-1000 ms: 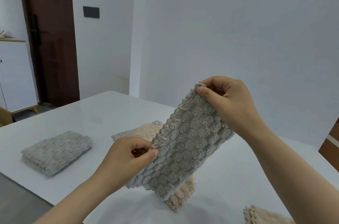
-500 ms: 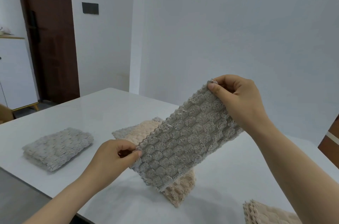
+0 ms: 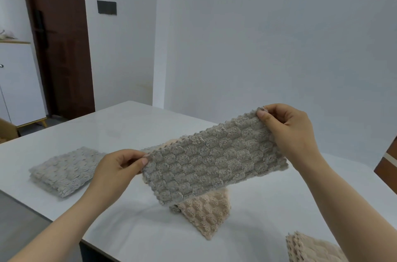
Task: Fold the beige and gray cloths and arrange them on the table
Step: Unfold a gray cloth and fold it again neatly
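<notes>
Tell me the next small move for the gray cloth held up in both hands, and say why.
Probably bring the right hand across to the left hand so the strip's two ends meet. The gray cloth hangs above the table as a long strip, pinched at each end, and looks longer than the folded gray pile lying at the left, so a halving seems due.

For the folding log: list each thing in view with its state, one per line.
Held gray cloth: folded strip, stretched in the air.
Left hand: pinches its left end.
Right hand: pinches its upper right corner.
Gray pile: folded, lying on the table.
Middle beige cloth: on the table, partly hidden.
Near beige cloths: layered, cut by frame.
</notes>
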The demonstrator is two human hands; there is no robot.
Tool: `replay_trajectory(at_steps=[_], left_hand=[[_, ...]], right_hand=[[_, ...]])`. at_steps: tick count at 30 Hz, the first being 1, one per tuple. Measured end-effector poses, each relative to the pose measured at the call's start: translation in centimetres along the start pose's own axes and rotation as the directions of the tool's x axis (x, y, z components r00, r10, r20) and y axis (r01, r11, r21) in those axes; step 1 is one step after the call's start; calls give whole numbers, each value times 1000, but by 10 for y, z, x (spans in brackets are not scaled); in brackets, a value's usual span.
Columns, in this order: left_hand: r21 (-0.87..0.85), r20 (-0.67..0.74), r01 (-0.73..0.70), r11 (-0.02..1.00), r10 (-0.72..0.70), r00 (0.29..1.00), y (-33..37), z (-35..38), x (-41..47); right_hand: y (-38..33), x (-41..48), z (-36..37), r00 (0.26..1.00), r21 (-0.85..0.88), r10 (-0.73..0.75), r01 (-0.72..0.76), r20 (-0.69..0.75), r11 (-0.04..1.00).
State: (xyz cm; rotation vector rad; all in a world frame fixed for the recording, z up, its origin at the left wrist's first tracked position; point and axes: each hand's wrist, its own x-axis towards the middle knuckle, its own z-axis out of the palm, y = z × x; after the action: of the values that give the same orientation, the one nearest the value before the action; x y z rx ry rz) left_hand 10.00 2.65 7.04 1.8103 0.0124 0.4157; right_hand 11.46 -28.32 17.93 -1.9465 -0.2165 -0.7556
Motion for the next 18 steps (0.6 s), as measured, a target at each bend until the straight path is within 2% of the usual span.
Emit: replay_trajectory(at_steps=[6, 12, 18], left_hand=[[-91, -65, -32, 995, 26, 998, 3, 0, 6], [160, -89, -98, 982, 113, 990, 8, 1, 7], [-66, -56, 16, 998, -20, 998, 12, 5, 7]], right_hand=[[18, -6, 0, 996, 36, 90, -89, -28, 995], [32, -14, 4, 992, 26, 120, -119, -38, 993], [41, -25, 6, 995, -11, 100, -100, -29, 995]])
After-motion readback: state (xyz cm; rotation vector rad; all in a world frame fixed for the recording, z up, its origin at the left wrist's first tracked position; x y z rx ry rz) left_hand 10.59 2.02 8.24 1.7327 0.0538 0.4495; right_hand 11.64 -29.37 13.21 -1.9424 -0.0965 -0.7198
